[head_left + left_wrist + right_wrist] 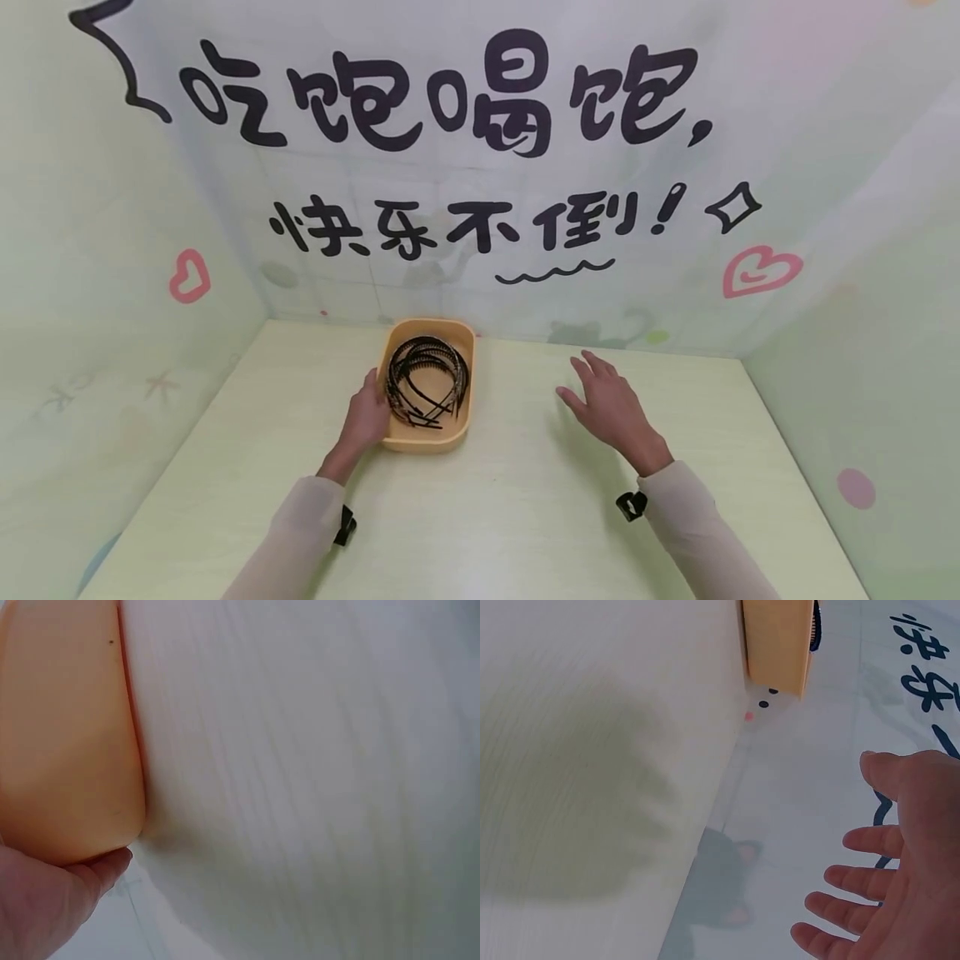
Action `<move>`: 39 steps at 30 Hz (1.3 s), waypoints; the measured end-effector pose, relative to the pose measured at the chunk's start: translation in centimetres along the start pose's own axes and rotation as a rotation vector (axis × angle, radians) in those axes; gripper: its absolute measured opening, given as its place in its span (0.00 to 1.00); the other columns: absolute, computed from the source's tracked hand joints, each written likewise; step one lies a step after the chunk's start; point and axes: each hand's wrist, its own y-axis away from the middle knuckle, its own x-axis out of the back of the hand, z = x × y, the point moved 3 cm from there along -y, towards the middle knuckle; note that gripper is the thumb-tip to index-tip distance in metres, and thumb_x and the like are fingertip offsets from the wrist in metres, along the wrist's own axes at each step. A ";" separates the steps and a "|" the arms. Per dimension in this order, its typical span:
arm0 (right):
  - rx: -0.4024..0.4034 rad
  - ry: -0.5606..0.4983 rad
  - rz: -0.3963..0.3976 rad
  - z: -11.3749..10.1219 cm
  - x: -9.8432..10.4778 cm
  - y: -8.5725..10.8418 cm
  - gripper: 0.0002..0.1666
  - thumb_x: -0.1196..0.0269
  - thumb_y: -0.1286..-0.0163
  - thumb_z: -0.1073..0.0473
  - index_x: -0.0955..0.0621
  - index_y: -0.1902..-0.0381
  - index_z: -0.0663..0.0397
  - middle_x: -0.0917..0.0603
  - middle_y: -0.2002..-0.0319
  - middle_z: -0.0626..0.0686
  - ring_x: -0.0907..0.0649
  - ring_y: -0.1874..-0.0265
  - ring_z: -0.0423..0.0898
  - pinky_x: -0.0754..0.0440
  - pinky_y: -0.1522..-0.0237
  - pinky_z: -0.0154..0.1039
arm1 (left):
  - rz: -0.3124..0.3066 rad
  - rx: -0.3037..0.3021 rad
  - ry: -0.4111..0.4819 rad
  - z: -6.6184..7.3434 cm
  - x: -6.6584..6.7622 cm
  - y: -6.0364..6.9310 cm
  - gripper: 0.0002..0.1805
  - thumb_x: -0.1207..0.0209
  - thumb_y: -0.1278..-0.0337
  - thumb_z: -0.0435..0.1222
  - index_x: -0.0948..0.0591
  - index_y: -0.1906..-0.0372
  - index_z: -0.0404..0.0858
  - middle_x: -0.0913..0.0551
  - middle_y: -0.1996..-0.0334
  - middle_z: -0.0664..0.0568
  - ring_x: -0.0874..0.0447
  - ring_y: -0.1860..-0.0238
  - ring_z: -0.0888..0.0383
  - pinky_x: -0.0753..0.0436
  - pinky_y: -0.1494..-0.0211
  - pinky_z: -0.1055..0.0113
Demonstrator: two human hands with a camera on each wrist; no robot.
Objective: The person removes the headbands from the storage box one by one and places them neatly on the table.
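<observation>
A light-orange plastic box (429, 446) with rounded corners stands at the back of the table. Inside it lie several black headbands (408, 350), some with comb teeth, overlapping in a loop. My left hand (367, 414) holds the box by its left wall; in the left wrist view its fingers (109, 870) press against the box's outer side, and the thumb is hard to make out. Off to the right of the box, my right hand (611, 408) hovers above the table, fingers spread and holding nothing. The right wrist view shows the same hand (907, 877) with the fingers extended.
The pale table (480, 517) runs back to a printed backdrop wall (480, 292) with black lettering, directly behind the box. Similar panels close off the left side (112, 350) and the right side (862, 375).
</observation>
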 end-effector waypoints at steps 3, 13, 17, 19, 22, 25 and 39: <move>0.001 -0.016 -0.017 -0.8 -0.5 -0.5 0.38 0.43 0.27 0.44 0.31 0.30 0.64 0.33 0.29 0.65 0.31 0.33 0.66 0.30 0.39 0.65 | 0.000 0.008 0.000 0.2 -0.2 0.1 0.34 0.60 0.32 0.28 0.52 0.24 0.26 0.21 0.63 0.32 0.20 0.61 0.44 0.21 0.52 0.49; 0.036 -0.096 -0.109 -4.2 -2.5 -2.1 0.35 0.43 0.25 0.48 0.32 0.29 0.64 0.33 0.28 0.63 0.31 0.31 0.61 0.30 0.34 0.58 | -0.013 0.015 0.021 0.6 -1.0 0.4 0.34 0.62 0.32 0.27 0.54 0.23 0.27 0.23 0.49 0.23 0.19 0.61 0.44 0.22 0.47 0.48; 0.029 -0.104 -0.116 -5.4 -2.9 -2.8 0.34 0.42 0.25 0.50 0.32 0.30 0.64 0.32 0.28 0.62 0.31 0.31 0.59 0.30 0.33 0.55 | -0.016 0.013 0.044 1.1 -1.5 0.4 0.35 0.62 0.33 0.26 0.55 0.23 0.28 0.28 0.40 0.22 0.19 0.49 0.38 0.22 0.42 0.45; 0.031 -0.115 -0.123 -6.0 -3.1 -3.1 0.33 0.42 0.25 0.51 0.32 0.30 0.64 0.32 0.29 0.62 0.31 0.31 0.59 0.30 0.33 0.55 | -0.018 0.016 0.051 1.3 -1.7 0.4 0.35 0.62 0.33 0.26 0.55 0.22 0.29 0.31 0.36 0.23 0.21 0.45 0.36 0.23 0.40 0.45; 0.037 -0.158 -0.141 -6.7 -3.5 -3.7 0.32 0.42 0.25 0.54 0.32 0.29 0.64 0.31 0.29 0.62 0.31 0.30 0.58 0.31 0.32 0.53 | -0.025 0.020 0.057 1.6 -2.2 0.5 0.36 0.62 0.34 0.25 0.55 0.22 0.29 0.32 0.35 0.23 0.21 0.43 0.35 0.23 0.40 0.44; 0.040 -0.243 -0.155 -7.4 -4.0 -4.2 0.31 0.43 0.25 0.57 0.32 0.29 0.65 0.30 0.30 0.62 0.31 0.30 0.57 0.32 0.31 0.52 | -0.022 0.009 0.053 2.0 -2.6 0.7 0.35 0.61 0.35 0.25 0.53 0.23 0.28 0.31 0.36 0.23 0.21 0.43 0.36 0.22 0.41 0.45; -0.074 -0.566 -0.256 -10.5 -6.5 -7.5 0.36 0.42 0.26 0.57 0.39 0.25 0.63 0.29 0.31 0.65 0.27 0.34 0.59 0.27 0.36 0.54 | -0.014 -0.013 0.027 2.5 -3.1 0.9 0.37 0.59 0.37 0.24 0.53 0.24 0.27 0.29 0.38 0.22 0.18 0.47 0.36 0.19 0.46 0.47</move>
